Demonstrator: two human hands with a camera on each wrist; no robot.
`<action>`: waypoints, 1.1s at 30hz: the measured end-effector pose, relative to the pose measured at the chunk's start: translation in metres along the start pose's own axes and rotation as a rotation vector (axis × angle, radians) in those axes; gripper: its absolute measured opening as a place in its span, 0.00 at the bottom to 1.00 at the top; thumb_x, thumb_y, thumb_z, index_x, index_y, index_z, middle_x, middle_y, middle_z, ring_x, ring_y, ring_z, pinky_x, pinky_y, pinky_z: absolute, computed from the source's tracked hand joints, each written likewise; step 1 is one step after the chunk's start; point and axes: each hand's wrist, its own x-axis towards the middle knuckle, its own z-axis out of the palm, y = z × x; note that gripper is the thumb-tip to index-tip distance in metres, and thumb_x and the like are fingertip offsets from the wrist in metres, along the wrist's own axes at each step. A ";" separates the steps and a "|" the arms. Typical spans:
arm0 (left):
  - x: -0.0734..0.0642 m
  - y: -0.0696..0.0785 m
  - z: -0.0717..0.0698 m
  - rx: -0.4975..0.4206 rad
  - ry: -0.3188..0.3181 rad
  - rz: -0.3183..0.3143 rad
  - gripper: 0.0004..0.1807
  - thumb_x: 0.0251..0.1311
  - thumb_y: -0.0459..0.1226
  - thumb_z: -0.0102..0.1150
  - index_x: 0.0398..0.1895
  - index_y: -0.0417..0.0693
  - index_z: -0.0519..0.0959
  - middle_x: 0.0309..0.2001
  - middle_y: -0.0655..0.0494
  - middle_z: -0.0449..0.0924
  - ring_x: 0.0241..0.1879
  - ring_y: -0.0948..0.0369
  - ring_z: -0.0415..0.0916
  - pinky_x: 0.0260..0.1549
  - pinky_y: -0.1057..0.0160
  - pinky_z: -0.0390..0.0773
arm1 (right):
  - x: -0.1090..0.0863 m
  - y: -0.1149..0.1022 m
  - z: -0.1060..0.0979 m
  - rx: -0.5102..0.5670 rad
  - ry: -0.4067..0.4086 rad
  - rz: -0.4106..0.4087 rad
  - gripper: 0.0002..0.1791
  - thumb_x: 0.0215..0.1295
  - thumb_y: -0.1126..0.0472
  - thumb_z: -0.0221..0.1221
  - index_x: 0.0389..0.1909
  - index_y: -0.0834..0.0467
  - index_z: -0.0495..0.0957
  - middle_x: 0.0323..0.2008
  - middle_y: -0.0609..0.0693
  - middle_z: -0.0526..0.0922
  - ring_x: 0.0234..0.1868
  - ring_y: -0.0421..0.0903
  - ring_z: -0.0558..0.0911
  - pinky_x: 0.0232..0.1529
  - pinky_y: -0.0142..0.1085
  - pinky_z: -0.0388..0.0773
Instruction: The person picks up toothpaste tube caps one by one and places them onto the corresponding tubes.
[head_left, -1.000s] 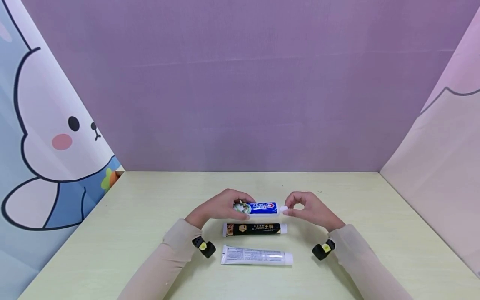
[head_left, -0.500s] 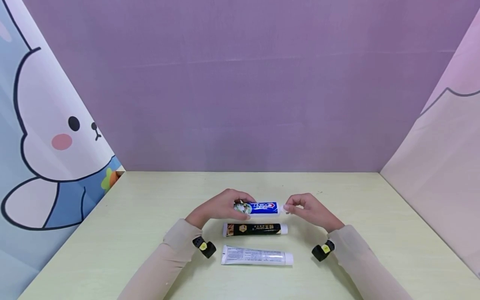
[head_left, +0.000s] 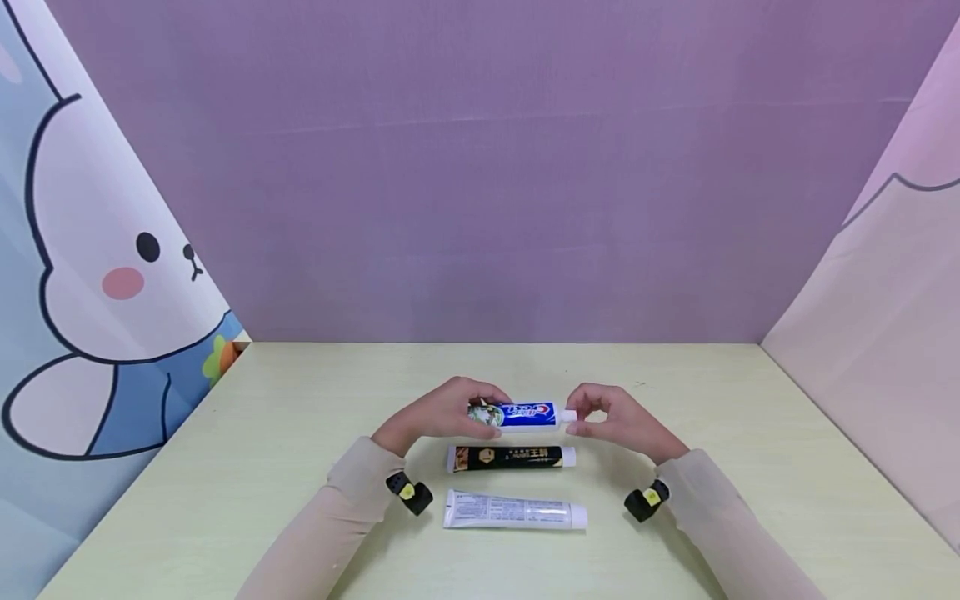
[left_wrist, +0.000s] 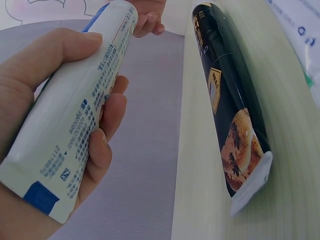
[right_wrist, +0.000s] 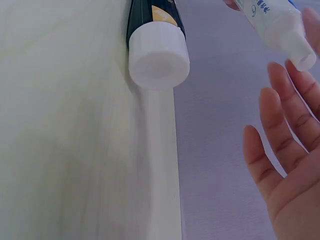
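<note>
My left hand (head_left: 447, 408) holds a blue and white toothpaste tube (head_left: 528, 415) above the table, its cap end toward the right. In the left wrist view the thumb lies along one side of the tube (left_wrist: 75, 105) and the fingers curl round the other. At the tube's white cap (head_left: 569, 415) is my right hand (head_left: 618, 419), thumb and forefinger on either side of it. The right wrist view shows the cap (right_wrist: 301, 56) between them, with the other fingers spread apart.
Nearer the person lies a black toothpaste tube (head_left: 513, 457) with a white cap. Closer still is a white toothpaste tube (head_left: 513, 511). All rest on a pale wooden table (head_left: 315, 392), backed by a purple panel (head_left: 480, 192).
The right thumb and forefinger have turned about the cap, first rolling over it, then returning to a wider hold. The left hand and the tube stay almost still.
</note>
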 end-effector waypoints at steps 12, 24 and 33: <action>-0.001 0.000 -0.001 -0.003 -0.003 -0.003 0.22 0.52 0.38 0.67 0.52 0.47 0.78 0.45 0.58 0.81 0.40 0.65 0.74 0.43 0.66 0.74 | -0.001 -0.006 0.001 -0.014 0.070 -0.028 0.13 0.51 0.59 0.69 0.35 0.52 0.76 0.36 0.45 0.79 0.38 0.45 0.77 0.52 0.55 0.66; -0.002 0.001 0.000 0.012 -0.005 -0.011 0.22 0.52 0.39 0.67 0.52 0.47 0.78 0.46 0.58 0.80 0.41 0.65 0.74 0.43 0.66 0.74 | -0.001 -0.008 0.001 -0.026 0.089 -0.039 0.11 0.50 0.61 0.70 0.31 0.52 0.77 0.35 0.44 0.80 0.38 0.44 0.76 0.50 0.51 0.67; -0.001 0.000 0.001 0.034 -0.008 -0.028 0.22 0.52 0.37 0.66 0.53 0.47 0.78 0.46 0.60 0.80 0.41 0.66 0.74 0.43 0.68 0.74 | -0.002 -0.005 0.001 -0.024 0.089 -0.034 0.09 0.51 0.59 0.70 0.29 0.50 0.78 0.30 0.43 0.79 0.35 0.43 0.75 0.48 0.54 0.66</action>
